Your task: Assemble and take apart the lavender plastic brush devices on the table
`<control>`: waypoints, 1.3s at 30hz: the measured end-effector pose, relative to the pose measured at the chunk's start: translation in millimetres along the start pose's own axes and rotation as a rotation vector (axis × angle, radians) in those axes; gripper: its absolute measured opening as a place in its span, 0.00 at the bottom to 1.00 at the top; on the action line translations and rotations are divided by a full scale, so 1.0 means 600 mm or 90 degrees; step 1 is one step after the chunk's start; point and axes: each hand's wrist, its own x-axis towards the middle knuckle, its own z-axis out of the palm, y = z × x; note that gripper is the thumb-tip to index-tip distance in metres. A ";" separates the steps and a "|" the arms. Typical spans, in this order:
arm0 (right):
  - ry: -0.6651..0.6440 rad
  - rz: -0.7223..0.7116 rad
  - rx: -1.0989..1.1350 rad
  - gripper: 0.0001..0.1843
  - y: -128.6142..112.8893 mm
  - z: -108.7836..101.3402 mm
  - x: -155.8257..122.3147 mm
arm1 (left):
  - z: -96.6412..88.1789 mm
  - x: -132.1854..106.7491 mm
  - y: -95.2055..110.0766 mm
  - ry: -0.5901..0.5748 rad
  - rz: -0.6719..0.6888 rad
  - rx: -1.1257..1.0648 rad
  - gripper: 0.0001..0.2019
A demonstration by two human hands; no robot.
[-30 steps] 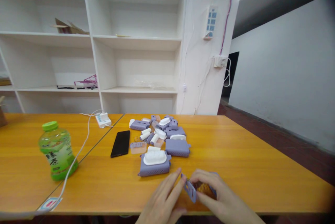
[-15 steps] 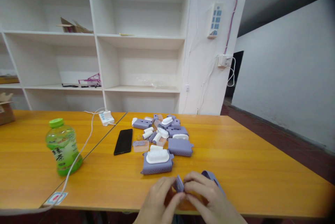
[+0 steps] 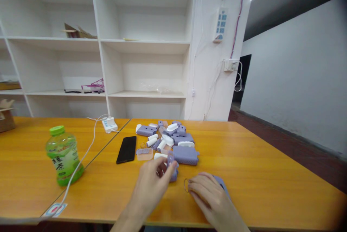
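The left hand (image 3: 151, 185) reaches forward over the desk (image 3: 257, 167), its grip closed on a small purple piece (image 3: 170, 159) pinched at the fingertips, just in front of a purple case (image 3: 173, 175) it partly hides. The right hand (image 3: 207, 194) lies near the front edge, fingers curled down onto a flat purple part (image 3: 221, 183) with a thin ring (image 3: 186, 185) at its fingertips; whether it grips either I cannot tell. Behind them sits a pile (image 3: 168, 138) of purple and white parts, too jumbled to count. One phone (image 3: 126, 149), one green bottle (image 3: 64, 156) and one white cable (image 3: 81, 159) lie to the left. The desk's right half is open wood.
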 end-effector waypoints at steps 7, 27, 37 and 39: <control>-0.021 0.044 -0.090 0.36 0.041 0.006 -0.024 | -0.037 0.170 -0.032 0.104 -0.018 0.232 0.14; 0.066 0.330 0.020 0.30 0.103 -0.010 -0.072 | 0.273 -0.017 0.052 -0.065 0.261 0.273 0.11; 0.116 0.272 0.054 0.21 0.045 -0.065 -0.021 | 0.267 -0.034 0.048 0.031 0.358 0.183 0.21; 0.119 0.229 0.056 0.17 0.030 -0.081 -0.007 | 0.259 -0.036 0.053 0.051 0.355 0.144 0.20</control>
